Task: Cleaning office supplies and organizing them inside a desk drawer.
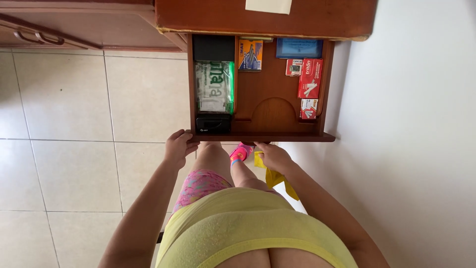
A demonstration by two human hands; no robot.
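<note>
Bright, even daylight, soft and diffuse, no hard shadows. Pale tiled floor (74,149) beyond the left hand (177,147) slightly washed out. White wall (416,139) past the right hand (273,157) near overexposed. Open brown wooden drawer (263,137) above both hands is sharp. Mild wide-angle stretch at the edges.

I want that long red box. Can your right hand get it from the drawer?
Probably yes. The drawer is pulled open, the red box lies uncovered near its right side, and the right hand is at the front edge, though it holds a yellow cloth.
</note>
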